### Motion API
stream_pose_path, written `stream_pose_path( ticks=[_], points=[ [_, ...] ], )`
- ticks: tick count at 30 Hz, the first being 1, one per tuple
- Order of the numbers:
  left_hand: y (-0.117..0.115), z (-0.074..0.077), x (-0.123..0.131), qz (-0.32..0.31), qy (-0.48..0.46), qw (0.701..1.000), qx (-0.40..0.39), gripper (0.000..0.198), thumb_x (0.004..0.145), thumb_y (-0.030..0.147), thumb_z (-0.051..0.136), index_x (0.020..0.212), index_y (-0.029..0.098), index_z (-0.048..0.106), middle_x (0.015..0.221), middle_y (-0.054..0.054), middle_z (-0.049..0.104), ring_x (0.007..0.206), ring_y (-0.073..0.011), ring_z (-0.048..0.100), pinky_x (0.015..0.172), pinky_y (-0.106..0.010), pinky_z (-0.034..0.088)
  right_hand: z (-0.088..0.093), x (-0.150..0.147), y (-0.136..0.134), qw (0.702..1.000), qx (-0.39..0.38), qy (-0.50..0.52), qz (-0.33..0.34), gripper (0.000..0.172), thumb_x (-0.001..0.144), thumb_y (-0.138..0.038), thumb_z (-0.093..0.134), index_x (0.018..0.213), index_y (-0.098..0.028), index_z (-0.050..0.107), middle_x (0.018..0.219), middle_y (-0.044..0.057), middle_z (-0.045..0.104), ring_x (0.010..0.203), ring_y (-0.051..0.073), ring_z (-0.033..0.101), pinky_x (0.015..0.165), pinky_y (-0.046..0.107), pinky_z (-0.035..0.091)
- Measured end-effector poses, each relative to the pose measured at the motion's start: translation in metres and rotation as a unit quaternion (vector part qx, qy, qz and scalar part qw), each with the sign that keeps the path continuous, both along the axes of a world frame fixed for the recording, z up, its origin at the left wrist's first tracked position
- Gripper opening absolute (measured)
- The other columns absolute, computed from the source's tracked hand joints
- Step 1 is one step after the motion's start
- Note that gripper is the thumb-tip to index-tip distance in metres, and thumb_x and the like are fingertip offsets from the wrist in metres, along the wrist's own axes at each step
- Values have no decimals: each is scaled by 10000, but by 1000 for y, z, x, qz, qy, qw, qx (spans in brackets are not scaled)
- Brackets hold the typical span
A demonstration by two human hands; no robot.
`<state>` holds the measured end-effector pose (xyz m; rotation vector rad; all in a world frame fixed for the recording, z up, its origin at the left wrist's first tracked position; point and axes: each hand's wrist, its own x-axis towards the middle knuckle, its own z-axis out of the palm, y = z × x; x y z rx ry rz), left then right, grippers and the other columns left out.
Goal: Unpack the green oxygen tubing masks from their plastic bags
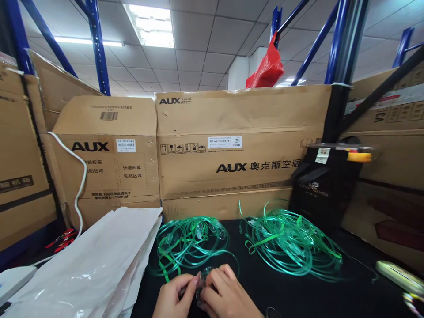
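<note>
My left hand (177, 293) is at the bottom middle, thumb and fingers pinched together at a small clear plastic piece (199, 295). Right beside it, my right hand (225, 291) has its fingers curled round the other side of the same piece. Much of the piece is hidden by the fingers. Just beyond the hands lies a coil of green clear tubing (195, 240) with a bright green strap and clear fittings. A second, larger coil of green tubing (291, 243) lies to the right on the black table surface (238, 282).
White plastic bags (96, 260) lie at the left, beside a white cable (79, 190). Cardboard boxes (241, 119) stand behind. A black bag (323, 190) is at the back right, and a yellow-green object (399, 276) at the right edge.
</note>
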<state>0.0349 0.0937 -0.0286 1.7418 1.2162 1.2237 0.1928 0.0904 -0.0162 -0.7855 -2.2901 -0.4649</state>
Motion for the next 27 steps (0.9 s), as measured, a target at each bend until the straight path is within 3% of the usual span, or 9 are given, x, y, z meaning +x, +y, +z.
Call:
stream_pose_path(
  ticks=[4, 11, 16, 20, 22, 24, 27],
  points=[
    [1, 1, 0, 4, -22, 1000, -14, 415, 768, 492, 480, 646, 152, 684, 581, -15, 657, 580, -153, 577, 572, -207, 468, -2, -1, 2, 999, 41, 4, 6, 198, 846, -221, 484, 653, -184, 507, 679, -10, 483, 638, 123, 414, 585, 271, 283],
    [2, 12, -4, 15, -101, 993, -59, 417, 698, 539, 563, 687, 143, 693, 628, -22, 694, 651, -181, 612, 635, -236, 472, 3, 2, 0, 1000, 7, -20, 18, 231, 847, -214, 515, 619, -179, 532, 690, -16, 473, 645, 115, 401, 608, 273, 288],
    [6, 18, -12, 0, -180, 976, -123, 427, 632, 548, 629, 713, 136, 704, 688, -46, 718, 703, -208, 633, 727, -296, 479, 13, 6, -8, 992, -97, -20, 80, 94, 830, -265, 563, 765, -202, 591, 767, 0, 501, 727, 126, 456, 642, 250, 353],
    [14, 15, -19, -2, -228, 958, -173, 438, 584, 555, 663, 726, 143, 714, 715, -57, 729, 715, -211, 643, 711, -290, 492, 29, 13, -9, 966, -188, 139, 110, 124, 872, -225, 477, 839, -191, 591, 807, 30, 490, 738, 124, 491, 640, 226, 414],
    [15, 15, -20, 10, -235, 958, -162, 423, 584, 543, 671, 726, 148, 719, 720, -57, 731, 720, -211, 644, 731, -294, 492, 39, 25, 1, 958, -161, 228, 63, 154, 882, -200, 434, 861, -183, 585, 808, 42, 485, 741, 139, 500, 640, 243, 431],
    [13, 17, -18, 10, -236, 961, -144, 409, 598, 533, 668, 730, 149, 721, 727, -58, 733, 747, -220, 646, 765, -305, 486, 49, 45, 18, 958, -98, 266, -27, 166, 876, -218, 434, 843, -178, 591, 794, 44, 483, 751, 160, 503, 662, 273, 437],
    [7, 22, -15, 0, -232, 962, -142, 409, 608, 534, 658, 727, 147, 721, 720, -60, 733, 753, -234, 650, 779, -323, 486, 60, 87, 50, 940, -100, 178, -274, 178, 848, -215, 452, 796, -164, 614, 833, 57, 499, 764, 167, 516, 723, 282, 426]
  ],
)
